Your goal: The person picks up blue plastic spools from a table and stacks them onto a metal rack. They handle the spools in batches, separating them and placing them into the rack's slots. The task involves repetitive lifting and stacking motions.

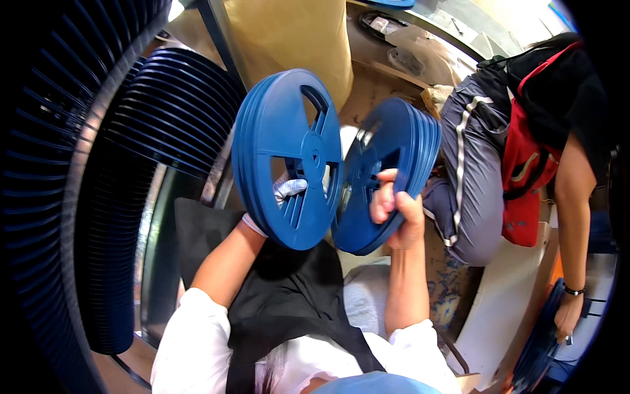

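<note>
My left hand [289, 188], in a white glove, reaches through a window in a stack of blue plastic reels [279, 131]. Its fingers are curled round the reels, which stand on edge with one round face toward me. Bare and bent at the fingers, my right hand [398, 207] grips a second stack of blue reels [387, 134] at its near right side. Both stacks are held up in front of my body, tilted apart at the top and close together near the bottom. The reels hide part of each hand.
Long rows of dark reels [174, 105] fill the left side, beside a metal frame [147, 249]. A yellowish sack [285, 39] stands beyond. To the right, a co-worker's grey-trousered leg [472, 171] is close by, and that person's hand [568, 316] touches dark reels [541, 345].
</note>
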`<state>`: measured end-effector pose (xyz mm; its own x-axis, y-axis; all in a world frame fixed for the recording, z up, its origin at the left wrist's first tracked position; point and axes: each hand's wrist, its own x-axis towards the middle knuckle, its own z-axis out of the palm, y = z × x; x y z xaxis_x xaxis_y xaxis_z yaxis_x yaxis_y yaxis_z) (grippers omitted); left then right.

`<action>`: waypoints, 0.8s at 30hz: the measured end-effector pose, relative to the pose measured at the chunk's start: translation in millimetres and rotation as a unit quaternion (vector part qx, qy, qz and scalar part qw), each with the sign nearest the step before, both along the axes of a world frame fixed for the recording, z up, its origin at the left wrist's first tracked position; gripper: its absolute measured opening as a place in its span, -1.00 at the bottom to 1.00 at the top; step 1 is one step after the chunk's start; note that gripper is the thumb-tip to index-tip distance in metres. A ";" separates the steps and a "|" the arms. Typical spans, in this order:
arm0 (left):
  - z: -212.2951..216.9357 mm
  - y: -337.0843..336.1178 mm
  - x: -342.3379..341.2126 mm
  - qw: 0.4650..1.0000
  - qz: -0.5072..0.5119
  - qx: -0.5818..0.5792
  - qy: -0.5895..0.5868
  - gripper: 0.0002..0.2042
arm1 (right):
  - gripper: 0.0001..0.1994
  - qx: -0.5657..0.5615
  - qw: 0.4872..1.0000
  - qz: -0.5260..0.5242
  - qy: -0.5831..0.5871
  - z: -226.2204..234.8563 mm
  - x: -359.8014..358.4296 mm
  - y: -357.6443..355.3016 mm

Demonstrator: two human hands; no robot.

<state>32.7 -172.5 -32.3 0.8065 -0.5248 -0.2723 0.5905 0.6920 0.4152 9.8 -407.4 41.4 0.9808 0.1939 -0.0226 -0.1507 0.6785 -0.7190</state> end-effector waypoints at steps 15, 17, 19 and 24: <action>39.9 8.4 -3.6 0.977 -0.031 -0.209 0.002 -0.25 | -0.63 0.168 0.970 0.002 -0.173 -0.7 14.0 -39.5; 51.1 9.6 -8.2 0.982 -0.002 -0.187 -0.021 -0.24 | -0.63 0.178 0.964 0.012 -0.195 3.1 15.2 -39.8; 45.8 5.9 -10.8 0.981 0.020 -0.188 -0.037 -0.21 | -0.65 0.182 0.964 0.018 -0.194 1.0 11.8 -49.0; 73.3 12.9 -31.4 0.986 -0.003 -0.166 0.004 -0.28 | -0.67 0.199 0.958 0.018 -0.205 7.9 7.1 -58.9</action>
<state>1.3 -159.6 41.0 0.8020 -0.5904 -0.0907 0.5968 0.7857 0.1626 16.9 -466.3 49.3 0.8838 0.1403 0.4463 0.0619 0.9105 -0.4088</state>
